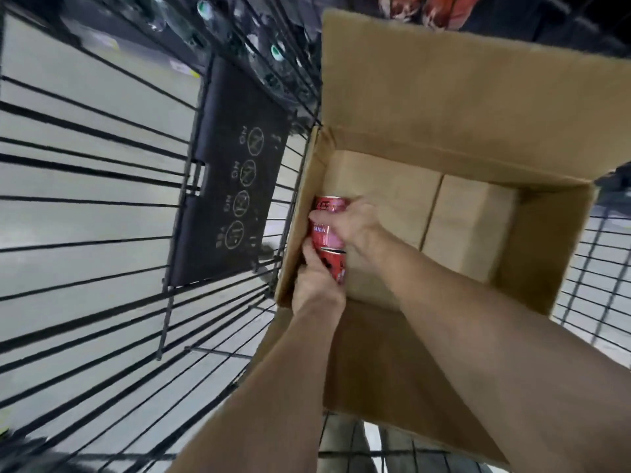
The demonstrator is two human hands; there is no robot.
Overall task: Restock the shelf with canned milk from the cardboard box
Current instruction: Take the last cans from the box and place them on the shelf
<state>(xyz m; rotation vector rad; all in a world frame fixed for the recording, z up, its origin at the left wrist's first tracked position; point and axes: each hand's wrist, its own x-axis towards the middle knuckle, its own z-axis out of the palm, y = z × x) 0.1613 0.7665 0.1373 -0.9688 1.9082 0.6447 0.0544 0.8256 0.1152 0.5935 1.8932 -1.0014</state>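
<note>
Hands reach into the open cardboard box (478,107) sitting in a wire cart (102,199). The left hand (316,281) and the right hand (351,227) together clasp red milk cans (322,233) against the box's left wall.

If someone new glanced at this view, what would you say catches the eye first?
Two bare arms reach down into an open cardboard box sitting in a wire cart. At the box's left inner wall, the left hand and right hand grip red milk cans, the only bright colour against the brown card. The rest of the box floor looks bare.
</note>
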